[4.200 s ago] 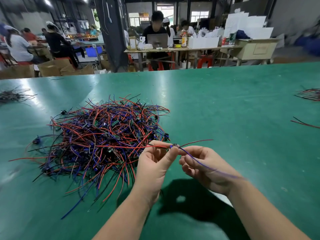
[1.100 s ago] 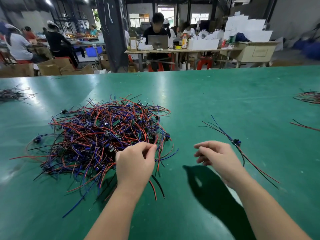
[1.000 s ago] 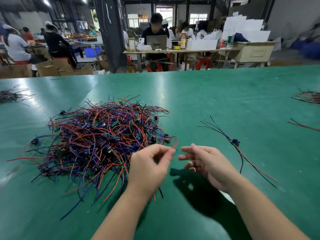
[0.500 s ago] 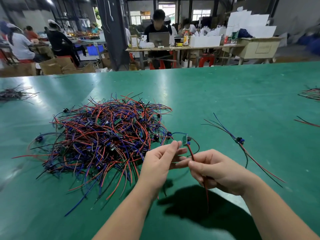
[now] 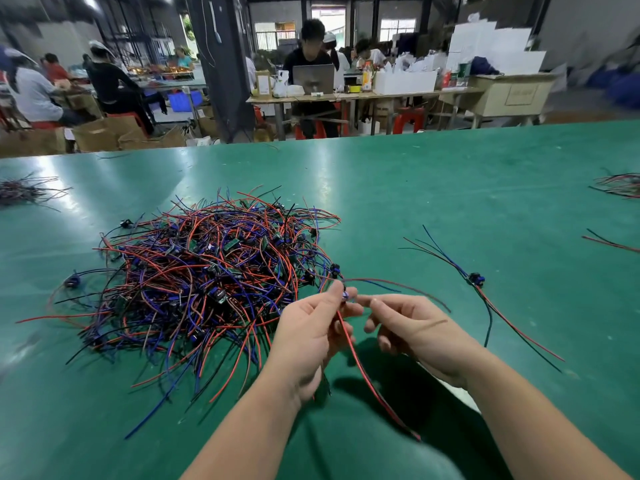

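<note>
A big tangled pile of red, blue and black wires with small boards (image 5: 207, 282) lies on the green table (image 5: 450, 195). Just right of the pile my left hand (image 5: 308, 334) pinches one wire piece (image 5: 360, 358) at its small component. Its red and black leads hang down toward me; thinner red and blue leads stretch off to the right. My right hand (image 5: 412, 327) is beside it with fingers loosely curled, the fingertips close to the pinched component. Whether they touch the wire is unclear.
A separate wire piece with a blue component (image 5: 474, 278) lies on the table to the right. Small wire bundles sit at the far right edge (image 5: 620, 185) and far left (image 5: 24, 190). People work at tables beyond the far edge.
My left hand has turned the wire piece, so its red lead now hangs down below my hands. My right hand let go of the lead and opened a little.
</note>
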The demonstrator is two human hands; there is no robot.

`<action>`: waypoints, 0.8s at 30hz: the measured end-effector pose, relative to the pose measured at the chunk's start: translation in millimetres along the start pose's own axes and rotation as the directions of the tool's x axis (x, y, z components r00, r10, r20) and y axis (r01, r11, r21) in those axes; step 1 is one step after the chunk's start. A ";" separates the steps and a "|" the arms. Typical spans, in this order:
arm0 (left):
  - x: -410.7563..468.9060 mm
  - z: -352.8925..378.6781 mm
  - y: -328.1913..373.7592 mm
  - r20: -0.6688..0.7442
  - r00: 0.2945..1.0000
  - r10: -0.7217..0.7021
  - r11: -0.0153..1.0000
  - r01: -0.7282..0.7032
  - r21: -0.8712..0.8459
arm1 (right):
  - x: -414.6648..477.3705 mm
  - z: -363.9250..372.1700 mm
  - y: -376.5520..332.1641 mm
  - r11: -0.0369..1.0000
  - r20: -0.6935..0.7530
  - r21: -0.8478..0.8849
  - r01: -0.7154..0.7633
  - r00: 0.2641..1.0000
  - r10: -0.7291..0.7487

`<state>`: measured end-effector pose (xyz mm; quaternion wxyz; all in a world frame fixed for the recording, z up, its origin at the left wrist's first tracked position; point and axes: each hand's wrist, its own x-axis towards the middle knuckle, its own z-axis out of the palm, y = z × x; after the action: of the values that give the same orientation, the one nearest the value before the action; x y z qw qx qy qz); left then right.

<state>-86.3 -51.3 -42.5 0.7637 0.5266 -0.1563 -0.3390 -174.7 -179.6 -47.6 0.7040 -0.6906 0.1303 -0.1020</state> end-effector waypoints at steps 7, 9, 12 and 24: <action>-9.2 8.6 -12.7 0.269 0.956 -0.116 0.987 0.082 0.136 | 1.7 -5.2 0.7 0.975 -0.026 0.224 0.014 1.000 -0.009; -9.6 8.8 -11.9 0.284 0.949 -0.135 0.988 0.107 0.114 | 1.6 -6.9 -0.2 0.967 -0.046 0.254 0.027 0.999 -0.015; -9.9 9.1 -12.1 0.253 0.953 -0.165 0.983 0.140 0.115 | 3.1 -7.0 0.5 0.975 -0.103 0.218 0.034 0.995 -0.011; -17.1 11.6 -18.7 0.279 0.918 -0.282 0.920 0.177 0.349 | -2.8 -45.7 -15.4 0.988 -0.281 0.129 -0.082 0.953 0.116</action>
<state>-112.1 -51.7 -52.9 0.5875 0.5942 -0.2679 -0.4796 -191.5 -222.2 -32.6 0.7206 -0.6191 0.2596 -0.1732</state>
